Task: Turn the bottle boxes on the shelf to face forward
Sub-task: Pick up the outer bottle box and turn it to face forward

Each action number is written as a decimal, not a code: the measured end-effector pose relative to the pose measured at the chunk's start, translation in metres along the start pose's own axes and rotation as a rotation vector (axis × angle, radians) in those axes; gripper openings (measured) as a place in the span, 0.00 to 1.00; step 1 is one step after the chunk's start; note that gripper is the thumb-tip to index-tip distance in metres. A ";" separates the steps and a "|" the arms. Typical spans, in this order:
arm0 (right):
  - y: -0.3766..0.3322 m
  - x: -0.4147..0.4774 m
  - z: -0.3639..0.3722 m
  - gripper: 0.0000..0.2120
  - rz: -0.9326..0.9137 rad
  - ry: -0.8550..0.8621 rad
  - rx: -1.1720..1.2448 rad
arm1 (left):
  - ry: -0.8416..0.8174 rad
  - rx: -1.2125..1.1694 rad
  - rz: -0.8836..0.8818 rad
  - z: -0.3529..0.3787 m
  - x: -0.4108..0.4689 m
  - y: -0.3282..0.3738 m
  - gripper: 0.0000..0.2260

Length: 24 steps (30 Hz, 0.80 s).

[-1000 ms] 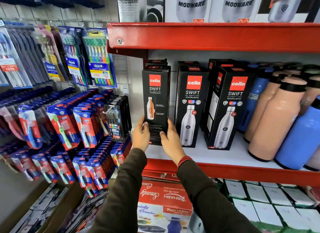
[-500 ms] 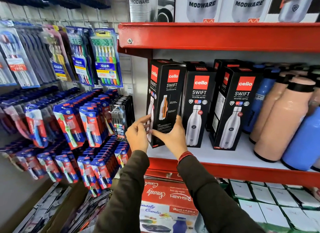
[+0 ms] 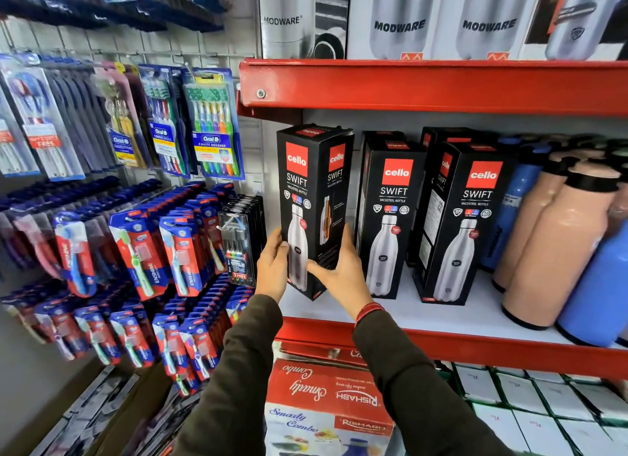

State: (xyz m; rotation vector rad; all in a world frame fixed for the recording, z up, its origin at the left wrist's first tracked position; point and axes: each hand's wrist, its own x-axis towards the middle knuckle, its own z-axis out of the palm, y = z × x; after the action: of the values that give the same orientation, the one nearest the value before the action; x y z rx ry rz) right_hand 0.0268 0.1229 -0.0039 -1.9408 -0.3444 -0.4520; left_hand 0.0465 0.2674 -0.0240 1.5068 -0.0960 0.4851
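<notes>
Midway through: leftmost bottle box (image 3: 314,197) at the left end of the red shelf (image 3: 424,345), gripped low between left hand (image 3: 273,268) and right hand (image 3: 343,272), angled corner-out; two neighbouring boxes (image 3: 390,218) already facing forward.

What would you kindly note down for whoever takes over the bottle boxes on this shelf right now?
Left hand and right hand both grip the leftmost cello box near its base, at the left end of the white shelf.
It stands angled, front panel and one side both showing.
Middle box faces forward.
Right box is slightly angled, a side panel visible.
Left: square the held box, then check the right box and those behind.
</notes>
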 end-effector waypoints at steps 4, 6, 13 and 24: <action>0.006 0.001 -0.001 0.41 -0.002 -0.048 -0.070 | -0.022 -0.012 -0.010 0.002 -0.005 -0.005 0.19; 0.008 0.001 -0.001 0.37 -0.004 -0.046 -0.091 | -0.010 0.030 -0.001 0.004 -0.009 -0.006 0.19; 0.016 0.003 0.001 0.36 0.013 -0.054 -0.134 | 0.000 0.125 0.060 0.010 -0.010 -0.007 0.20; 0.020 0.001 0.006 0.27 0.088 0.036 -0.074 | 0.032 0.119 0.054 0.016 -0.012 -0.014 0.18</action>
State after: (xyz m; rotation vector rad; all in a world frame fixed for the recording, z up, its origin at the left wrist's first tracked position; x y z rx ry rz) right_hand 0.0375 0.1209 -0.0216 -2.0082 -0.2213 -0.4471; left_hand 0.0443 0.2492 -0.0396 1.6157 -0.0847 0.5665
